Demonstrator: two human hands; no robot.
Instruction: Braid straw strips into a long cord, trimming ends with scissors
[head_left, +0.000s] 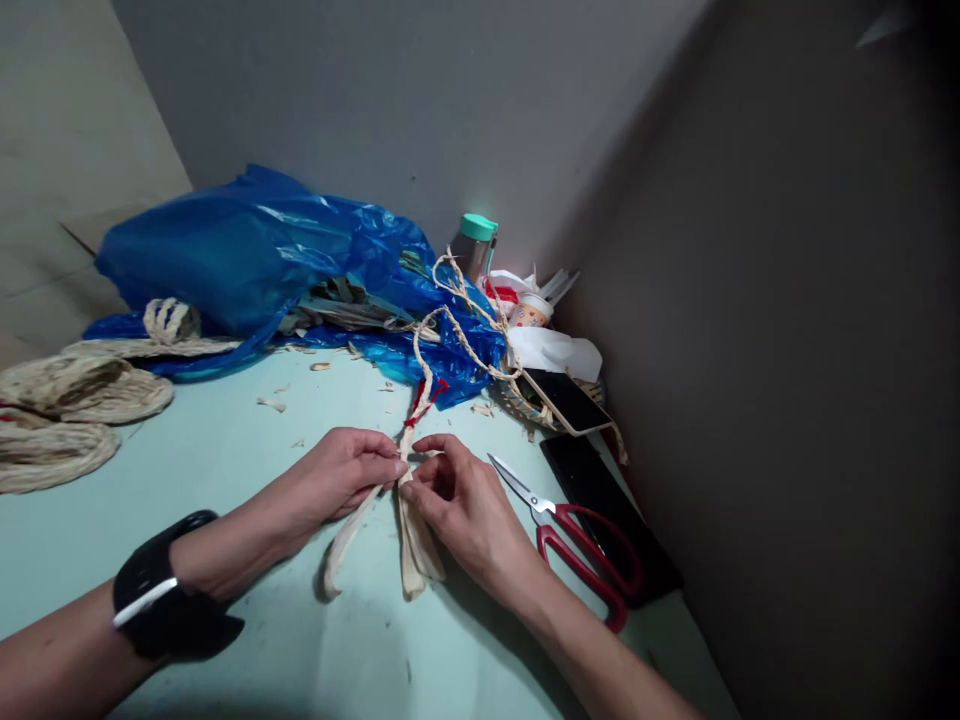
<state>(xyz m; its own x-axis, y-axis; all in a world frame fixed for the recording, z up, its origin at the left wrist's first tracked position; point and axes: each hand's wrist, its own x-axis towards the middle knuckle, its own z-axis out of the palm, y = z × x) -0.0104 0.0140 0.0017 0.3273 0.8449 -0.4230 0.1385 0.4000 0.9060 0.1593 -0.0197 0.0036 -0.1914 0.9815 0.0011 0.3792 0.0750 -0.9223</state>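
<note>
A pale braided straw cord (424,372) runs from the blue bag down to my hands, with a red tie around it just above them. My left hand (341,480) pinches the braid's end from the left, fingers closed on the strands. My right hand (457,500) pinches the same spot from the right. Loose flat straw strands (415,550) hang below my fingers onto the pale green table (247,440). A black band sits on my left wrist.
Red-handled scissors (577,550) lie just right of my right hand, beside a dark phone (600,500). A blue plastic bag (262,250) with straw, a green-capped bottle (475,245), a cup and tissue fill the back corner. Straw coils (67,410) lie at left. A wall rises at right.
</note>
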